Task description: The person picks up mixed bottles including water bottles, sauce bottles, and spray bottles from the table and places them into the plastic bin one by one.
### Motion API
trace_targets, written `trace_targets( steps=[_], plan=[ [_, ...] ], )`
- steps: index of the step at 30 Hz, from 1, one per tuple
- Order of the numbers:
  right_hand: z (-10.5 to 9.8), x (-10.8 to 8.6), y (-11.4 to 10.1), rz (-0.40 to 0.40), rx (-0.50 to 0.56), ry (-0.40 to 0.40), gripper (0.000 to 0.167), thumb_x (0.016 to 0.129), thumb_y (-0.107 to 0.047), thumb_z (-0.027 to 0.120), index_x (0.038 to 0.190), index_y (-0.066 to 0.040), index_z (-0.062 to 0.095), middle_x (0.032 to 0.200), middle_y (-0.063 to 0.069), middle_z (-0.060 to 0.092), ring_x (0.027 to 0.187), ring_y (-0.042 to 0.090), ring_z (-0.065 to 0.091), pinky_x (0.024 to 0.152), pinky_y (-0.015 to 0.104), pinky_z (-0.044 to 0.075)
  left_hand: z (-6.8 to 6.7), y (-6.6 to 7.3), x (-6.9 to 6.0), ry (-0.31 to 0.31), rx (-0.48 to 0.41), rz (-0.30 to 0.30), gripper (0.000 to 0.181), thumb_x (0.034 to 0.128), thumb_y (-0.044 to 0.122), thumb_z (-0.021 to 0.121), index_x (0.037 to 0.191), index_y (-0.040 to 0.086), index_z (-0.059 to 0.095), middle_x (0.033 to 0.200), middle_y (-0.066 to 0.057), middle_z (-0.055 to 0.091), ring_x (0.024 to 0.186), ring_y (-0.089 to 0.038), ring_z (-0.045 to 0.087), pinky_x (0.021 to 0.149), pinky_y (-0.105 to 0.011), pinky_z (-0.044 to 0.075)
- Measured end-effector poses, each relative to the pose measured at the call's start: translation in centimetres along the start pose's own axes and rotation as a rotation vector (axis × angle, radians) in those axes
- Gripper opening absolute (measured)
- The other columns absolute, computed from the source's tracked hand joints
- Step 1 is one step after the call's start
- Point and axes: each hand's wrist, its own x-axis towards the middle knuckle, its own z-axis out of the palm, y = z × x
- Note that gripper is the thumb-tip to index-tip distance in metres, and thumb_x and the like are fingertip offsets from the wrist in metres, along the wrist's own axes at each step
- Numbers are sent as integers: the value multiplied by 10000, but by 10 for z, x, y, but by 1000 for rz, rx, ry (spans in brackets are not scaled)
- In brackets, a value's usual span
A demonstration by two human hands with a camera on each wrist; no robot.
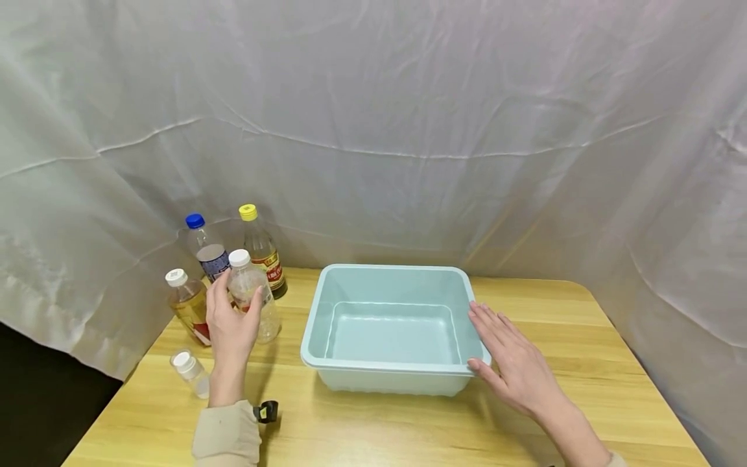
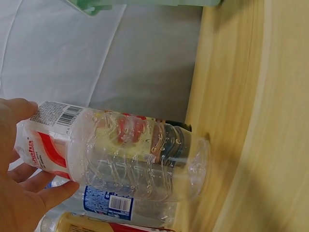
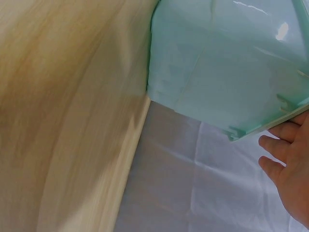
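Note:
My left hand (image 1: pixel 233 324) has its thumb and fingers round the upper part of a clear plastic bottle (image 1: pixel 268 318) with a white cap. The left wrist view shows this bottle's red and white label (image 2: pixel 48 145) between thumb and fingers, and its ribbed, see-through body. Its base is at the wooden table. At the right, my right hand (image 1: pixel 516 360) lies with extended fingers along the rim of a pale blue-green plastic tub (image 1: pixel 397 379). In the right wrist view the fingers (image 3: pixel 275 145) are beside the tub's rim. Nothing lies inside the tub.
Behind the held bottle stand a yellow-capped bottle (image 1: pixel 262 250) and a blue-capped bottle (image 1: pixel 211 250). A white-capped bottle of amber liquid (image 1: pixel 189 305) and a small white-capped bottle (image 1: pixel 191 373) stand at the left. Grey cloth (image 1: pixel 373 162) hangs behind the wooden table (image 1: pixel 350 428).

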Motion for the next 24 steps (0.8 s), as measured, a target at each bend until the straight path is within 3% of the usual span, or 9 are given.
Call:
trace_targets(
  steps=[8,19,24],
  plan=[
    [0,1,-1,-3,12,25,738,1107,-542,342,1512,60,476,1558,214,487,1441,378,456,1286,339,184,-2,9,3,-3,-14,22,684,890,160,832,1477,-2,520,1441,-247,526,1328,-422,518,1059,-611,454],
    [0,2,-2,11,2,4,734,1107,-538,345,1527,53,457,1574,206,470,1451,380,443,1288,341,178,-11,32,21,30,-71,161,648,884,98,823,1455,-24,543,1407,-264,552,1295,-414,536,1031,-590,469],
    [0,2,-2,21,-4,-17,719,1104,-522,380,1534,49,448,1585,200,459,1468,363,426,1289,323,163,-14,44,29,22,-84,197,647,896,106,818,1468,-9,539,1397,-244,561,1245,-365,573,948,-396,525]
  ],
)
